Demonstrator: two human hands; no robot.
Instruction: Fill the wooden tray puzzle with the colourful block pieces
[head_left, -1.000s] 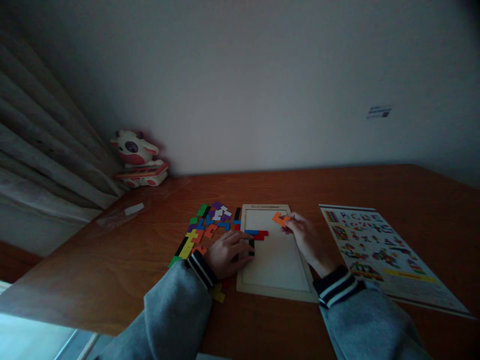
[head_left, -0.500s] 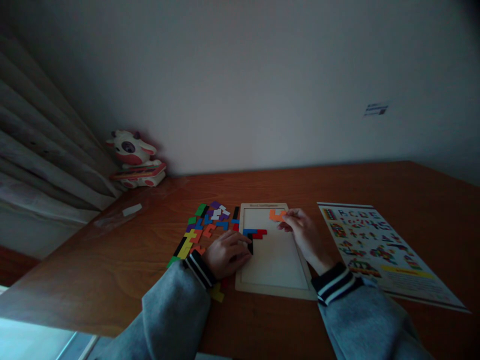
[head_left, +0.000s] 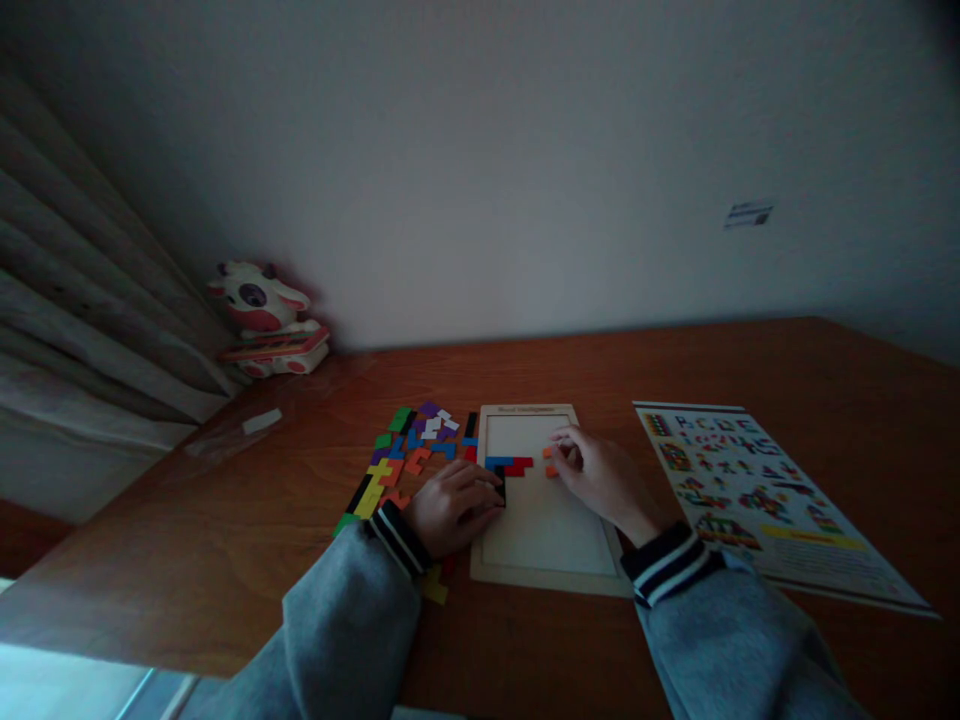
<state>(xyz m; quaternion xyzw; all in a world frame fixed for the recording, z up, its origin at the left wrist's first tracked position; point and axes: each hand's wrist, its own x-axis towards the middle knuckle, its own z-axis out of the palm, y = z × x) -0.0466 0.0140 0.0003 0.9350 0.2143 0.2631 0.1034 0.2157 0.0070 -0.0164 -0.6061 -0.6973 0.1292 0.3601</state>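
Note:
A pale wooden puzzle board (head_left: 551,580) lies flat in front of me, with a raised rim. Inside it, near the left rim, a blue piece (head_left: 496,463), a red piece (head_left: 519,467) and a black piece (head_left: 501,492) touch one another. My left hand (head_left: 454,505) rests over the board's left rim, fingers apart, its fingertips at the black piece. Above the board's right half, my right hand (head_left: 600,478) pinches an orange puzzle piece (head_left: 550,471); the fingers hide part of it.
Several coloured puzzle pieces (head_left: 370,499) lie in a group left of the board. A printed pattern sheet (head_left: 802,560) is to the right. A toy cow (head_left: 274,318) stands at the back left, by a curtain (head_left: 82,290). A wall closes off the table's far side.
My right hand has moved nearer and slightly left with the orange piece, which has turned and is now more hidden by the fingers. My left hand has stayed in place.

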